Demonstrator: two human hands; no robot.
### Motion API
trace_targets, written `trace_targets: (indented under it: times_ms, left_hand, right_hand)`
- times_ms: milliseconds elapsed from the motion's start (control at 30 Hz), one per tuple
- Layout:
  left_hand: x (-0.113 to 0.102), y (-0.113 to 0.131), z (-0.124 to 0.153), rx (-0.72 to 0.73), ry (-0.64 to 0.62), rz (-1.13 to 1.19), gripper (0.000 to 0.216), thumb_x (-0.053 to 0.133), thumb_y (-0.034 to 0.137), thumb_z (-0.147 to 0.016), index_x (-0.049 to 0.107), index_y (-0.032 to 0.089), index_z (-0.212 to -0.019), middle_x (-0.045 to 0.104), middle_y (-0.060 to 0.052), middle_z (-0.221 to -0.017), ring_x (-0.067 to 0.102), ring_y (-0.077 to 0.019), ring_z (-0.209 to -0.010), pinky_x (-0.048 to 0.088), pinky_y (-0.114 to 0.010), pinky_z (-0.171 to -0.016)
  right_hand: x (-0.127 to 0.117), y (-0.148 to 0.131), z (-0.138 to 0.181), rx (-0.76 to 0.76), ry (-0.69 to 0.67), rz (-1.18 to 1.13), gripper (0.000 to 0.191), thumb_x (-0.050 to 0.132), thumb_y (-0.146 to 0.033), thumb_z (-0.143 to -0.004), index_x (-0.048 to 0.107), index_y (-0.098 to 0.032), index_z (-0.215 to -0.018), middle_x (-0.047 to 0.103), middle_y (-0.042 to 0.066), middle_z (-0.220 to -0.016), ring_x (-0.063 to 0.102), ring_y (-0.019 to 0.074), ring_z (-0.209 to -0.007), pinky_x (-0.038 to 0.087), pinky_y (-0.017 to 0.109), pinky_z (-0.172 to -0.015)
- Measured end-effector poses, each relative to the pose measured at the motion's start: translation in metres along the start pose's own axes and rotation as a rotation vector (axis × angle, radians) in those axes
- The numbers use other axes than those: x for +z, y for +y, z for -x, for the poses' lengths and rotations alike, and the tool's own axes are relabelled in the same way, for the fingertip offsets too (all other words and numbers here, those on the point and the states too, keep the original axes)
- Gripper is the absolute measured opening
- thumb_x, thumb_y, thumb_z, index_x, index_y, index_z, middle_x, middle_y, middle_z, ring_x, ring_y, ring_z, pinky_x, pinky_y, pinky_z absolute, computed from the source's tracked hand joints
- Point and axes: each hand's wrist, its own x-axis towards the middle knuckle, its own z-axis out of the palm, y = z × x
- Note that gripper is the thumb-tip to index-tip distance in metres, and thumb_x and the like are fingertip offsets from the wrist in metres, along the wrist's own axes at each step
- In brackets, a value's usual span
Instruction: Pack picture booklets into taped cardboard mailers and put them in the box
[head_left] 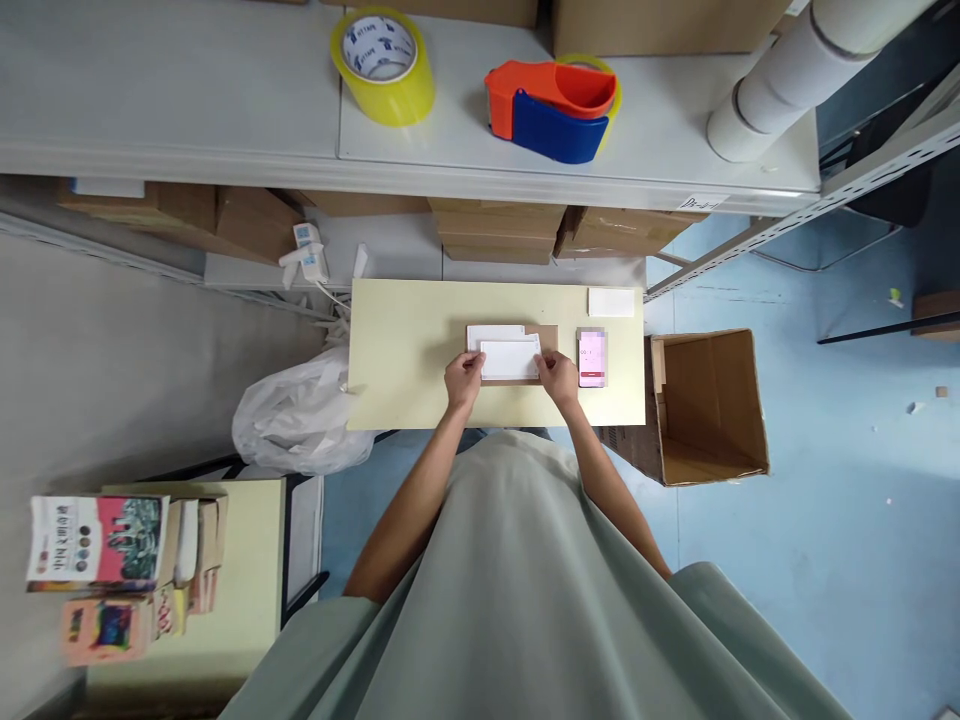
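My left hand [464, 378] and my right hand [558, 377] pinch the two short sides of a white rectangular label [511, 358]. It is held over a flat brown cardboard piece [550, 337] on the pale yellow table [409, 350]. Partly covered by the label, another white rectangle [491, 332] lies on the cardboard's upper left; I cannot tell whether it is stuck down. Just right of my right hand lies a phone [592, 360] with a lit pink screen. Farther back at the table's right corner is a small white rectangular item [610, 303].
An open cardboard box [709, 410] stands on the floor to the right. Left of the table hangs a white plastic bag [304, 415]. Yellow tape [384, 65] and an orange-blue tape dispenser [551, 108] sit on the shelf above. Books [101, 540] are stacked at lower left.
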Motion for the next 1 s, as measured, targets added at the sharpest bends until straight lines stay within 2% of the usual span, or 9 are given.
trace_targets:
  times_ms: [433, 633, 767, 867, 1000]
  left_hand:
    - [-0.003, 0.001, -0.003, -0.01, -0.009, -0.032, 0.029, 0.076, 0.047, -0.081, 0.08, 0.019, -0.087, 0.081, -0.01, -0.094, 0.073, -0.0286, -0.094, 0.054, -0.037, -0.087]
    - [-0.002, 0.011, 0.003, -0.022, -0.02, 0.024, 0.032, 0.08, 0.05, -0.079, 0.078, 0.018, -0.085, 0.08, -0.011, -0.092, 0.073, -0.0298, -0.096, 0.054, -0.038, -0.09]
    - [-0.017, 0.013, 0.027, -0.034, -0.122, 0.13, 0.035, 0.086, 0.051, -0.076, 0.078, 0.02, -0.087, 0.079, -0.01, -0.096, 0.073, -0.0295, -0.1, 0.056, -0.039, -0.094]
    - [-0.035, 0.008, 0.054, -0.023, -0.177, 0.106, 0.036, 0.09, 0.053, -0.073, 0.079, 0.021, -0.088, 0.078, -0.01, -0.104, 0.072, -0.0299, -0.106, 0.057, -0.04, -0.099]
    - [-0.054, -0.006, 0.08, -0.075, -0.214, 0.062, 0.044, 0.09, 0.06, -0.07, 0.08, 0.021, -0.089, 0.078, -0.012, -0.108, 0.072, -0.0309, -0.107, 0.058, -0.043, -0.101]
  right_hand:
    - [0.003, -0.006, 0.0, 0.013, 0.005, 0.088, 0.027, 0.059, -0.04, -0.106, 0.075, -0.02, -0.099, 0.08, 0.014, -0.103, 0.073, 0.0294, -0.092, 0.051, 0.036, -0.081]
    - [-0.001, -0.007, 0.003, -0.012, 0.008, 0.051, 0.026, 0.056, -0.04, -0.106, 0.072, -0.022, -0.096, 0.079, 0.012, -0.096, 0.071, 0.0286, -0.089, 0.051, 0.036, -0.081]
    - [-0.013, 0.005, 0.027, -0.104, 0.012, -0.072, 0.037, 0.049, -0.054, -0.106, 0.068, -0.022, -0.097, 0.076, 0.011, -0.093, 0.069, 0.0264, -0.083, 0.052, 0.036, -0.078]
    - [-0.021, 0.018, 0.054, -0.118, -0.01, -0.154, 0.046, 0.049, -0.065, -0.103, 0.065, -0.023, -0.094, 0.075, 0.01, -0.09, 0.069, 0.0248, -0.079, 0.053, 0.036, -0.076]
    - [-0.021, 0.029, 0.085, -0.107, -0.09, -0.189, 0.049, 0.05, -0.071, -0.1, 0.062, -0.025, -0.091, 0.074, 0.008, -0.089, 0.069, 0.0236, -0.078, 0.053, 0.035, -0.075]
